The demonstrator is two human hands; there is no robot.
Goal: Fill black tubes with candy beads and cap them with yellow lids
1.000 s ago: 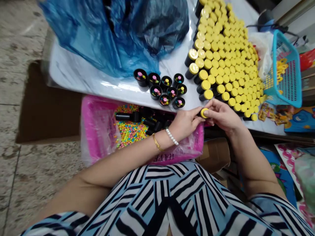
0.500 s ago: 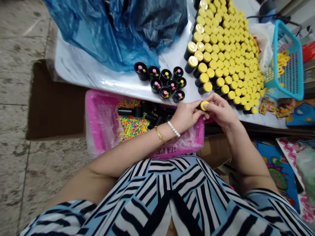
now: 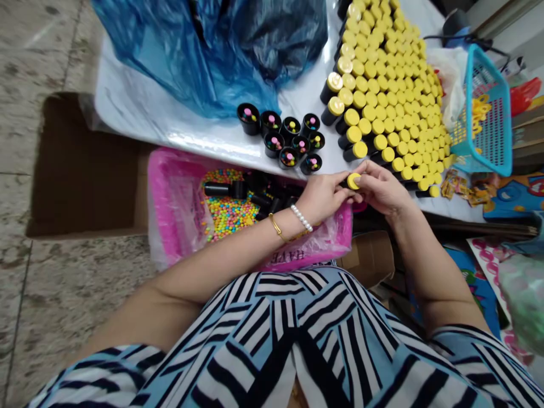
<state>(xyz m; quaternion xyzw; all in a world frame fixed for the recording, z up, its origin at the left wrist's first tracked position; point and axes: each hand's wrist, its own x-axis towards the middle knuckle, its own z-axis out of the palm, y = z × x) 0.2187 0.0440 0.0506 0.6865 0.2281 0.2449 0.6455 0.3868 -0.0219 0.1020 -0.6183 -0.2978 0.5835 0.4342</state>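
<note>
Head view: left hand point(image 3: 322, 196) and right hand point(image 3: 382, 190) gripping a smooth yellow-capped black cylinder point(image 3: 352, 181)

A yellow-capped black tube point(image 3: 352, 181) sitting slightly higher in view than before.

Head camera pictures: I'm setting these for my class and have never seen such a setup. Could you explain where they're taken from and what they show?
These come from one camera worn on a person's head, looking forward and down, so the person's arms enter from below. There is no machine, only bare hands. The left hand and right hand together hold a yellow-capped black tube over the edge of a pink tray of coloured beads. On the white table stand rows of capped tubes and a small group of open black tubes holding beads, and a blue plastic bag lies there too.
</note>
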